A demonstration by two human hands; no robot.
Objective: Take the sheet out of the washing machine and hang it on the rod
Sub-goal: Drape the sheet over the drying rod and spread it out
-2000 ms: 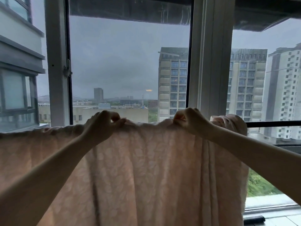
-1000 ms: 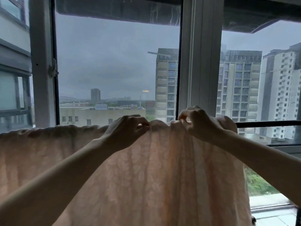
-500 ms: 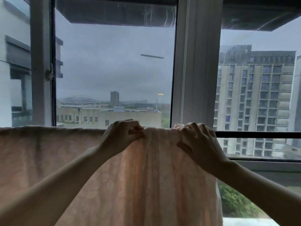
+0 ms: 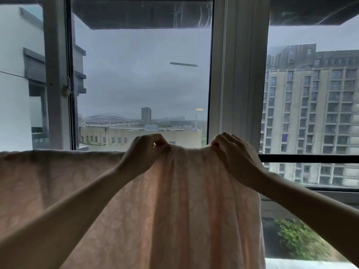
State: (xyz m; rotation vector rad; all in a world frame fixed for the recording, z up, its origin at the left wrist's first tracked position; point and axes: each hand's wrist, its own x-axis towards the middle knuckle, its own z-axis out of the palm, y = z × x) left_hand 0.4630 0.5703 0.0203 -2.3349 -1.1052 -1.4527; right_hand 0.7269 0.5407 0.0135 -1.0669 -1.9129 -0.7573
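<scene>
A pale pink sheet hangs over a dark rod that runs across in front of the window. It drapes down from the rod and spreads from the left edge of the view to just right of centre; the rod shows bare to the right of it. The left hand pinches the sheet's top edge with curled fingers, near the middle. The right hand grips the bunched top edge close to the sheet's right side, its fingers curled over the cloth. The two hands are near each other, with gathered folds between them. Beyond the glass stand grey buildings under an overcast sky.
</scene>
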